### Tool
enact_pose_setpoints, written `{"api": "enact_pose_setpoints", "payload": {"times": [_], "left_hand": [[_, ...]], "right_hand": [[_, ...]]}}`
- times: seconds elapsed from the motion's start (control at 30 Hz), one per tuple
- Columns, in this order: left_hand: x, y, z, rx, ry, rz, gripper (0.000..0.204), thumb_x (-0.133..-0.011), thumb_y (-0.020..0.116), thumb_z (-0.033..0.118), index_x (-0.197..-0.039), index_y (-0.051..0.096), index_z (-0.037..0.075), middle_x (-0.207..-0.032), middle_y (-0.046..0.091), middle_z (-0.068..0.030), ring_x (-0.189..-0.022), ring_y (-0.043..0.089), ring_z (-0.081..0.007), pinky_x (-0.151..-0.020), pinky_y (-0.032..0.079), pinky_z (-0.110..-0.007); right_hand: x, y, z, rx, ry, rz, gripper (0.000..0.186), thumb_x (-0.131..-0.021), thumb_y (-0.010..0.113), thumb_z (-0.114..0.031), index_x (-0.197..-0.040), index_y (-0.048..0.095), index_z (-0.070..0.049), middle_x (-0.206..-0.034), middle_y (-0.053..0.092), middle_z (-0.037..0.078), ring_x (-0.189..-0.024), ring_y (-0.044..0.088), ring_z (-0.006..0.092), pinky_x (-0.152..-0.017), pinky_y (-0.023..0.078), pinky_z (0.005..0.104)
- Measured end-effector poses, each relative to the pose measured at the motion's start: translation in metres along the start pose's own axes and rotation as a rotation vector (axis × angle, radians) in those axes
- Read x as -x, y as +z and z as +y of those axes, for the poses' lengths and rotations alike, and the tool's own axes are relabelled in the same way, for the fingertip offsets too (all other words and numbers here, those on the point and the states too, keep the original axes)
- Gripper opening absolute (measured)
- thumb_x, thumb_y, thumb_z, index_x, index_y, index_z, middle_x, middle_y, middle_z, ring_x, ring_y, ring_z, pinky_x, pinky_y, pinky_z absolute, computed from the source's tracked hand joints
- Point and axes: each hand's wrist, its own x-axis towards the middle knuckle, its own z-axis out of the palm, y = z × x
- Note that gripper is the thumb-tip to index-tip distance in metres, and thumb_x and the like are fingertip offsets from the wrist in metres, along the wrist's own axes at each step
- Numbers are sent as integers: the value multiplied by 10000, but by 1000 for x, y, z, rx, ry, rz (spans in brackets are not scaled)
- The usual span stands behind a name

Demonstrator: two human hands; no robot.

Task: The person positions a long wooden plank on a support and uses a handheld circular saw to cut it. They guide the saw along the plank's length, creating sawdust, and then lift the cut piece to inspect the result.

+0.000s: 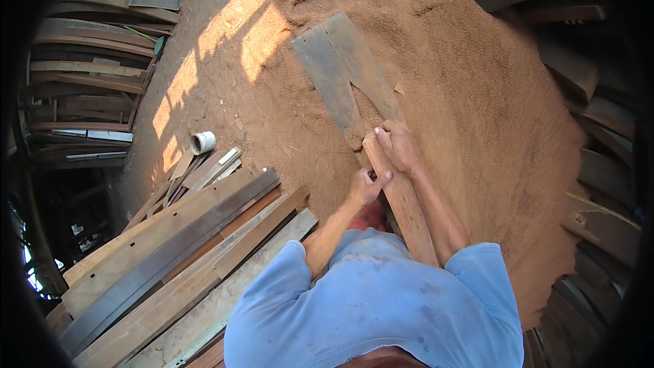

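Note:
A long brown wooden plank (407,215) slants away from beside my body, its far end near the two hands. My right hand (398,146) is closed over the plank's right side close to that end. Lower down, my left hand (369,185) is closed at its left edge, thumb against the wood; the undersides of both hands are hidden. Just beyond lies a weathered grey board (338,54) with a deep V-shaped notch toward me. One of its legs ends near my right hand, the other to the left of the plank's end.
Reddish-brown sawdust (477,116) is heaped under and around the board. Stacked planks (204,232) lie at the lower left, with a white cup-like container (202,142) at their far end. Timber racks (95,68) stand at left, and more boards (599,225) line the right.

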Motion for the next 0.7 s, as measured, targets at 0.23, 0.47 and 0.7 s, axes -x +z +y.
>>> {"api": "enact_pose_setpoints", "payload": {"times": [0.23, 0.47, 0.7], "left_hand": [[-7, -12, -9, -19, 32, -143, 630, -960, 731, 409, -1332, 583, -78, -1220, 696, -154, -1124, 646, -232, -1013, 501, -380], [-4, -2, 3, 205, 262, -80, 890, -935, 749, 333, -1568, 289, -88, -1453, 555, -229, -1350, 541, -311, -1147, 422, -400], [3, 17, -44, -4, 191, 75, 789, -942, 736, 306, -1536, 382, -74, -1445, 577, -248, -1332, 568, -297, -1124, 436, -381]], "right_hand": [[19, -1, 4, -173, 173, 163, 382, -991, 645, -310, -1177, 668, 22, -1084, 717, 252, -1016, 701, 357, -900, 538, 447], [105, -31, 32, -136, 359, 218, 412, -991, 647, -281, -1233, 648, 53, -1121, 722, 212, -1040, 701, 265, -912, 545, 396], [222, -45, 42, 19, 416, 100, 516, -947, 676, -327, -1306, 628, 40, -1225, 685, 296, -1113, 690, 386, -966, 532, 472]]}}
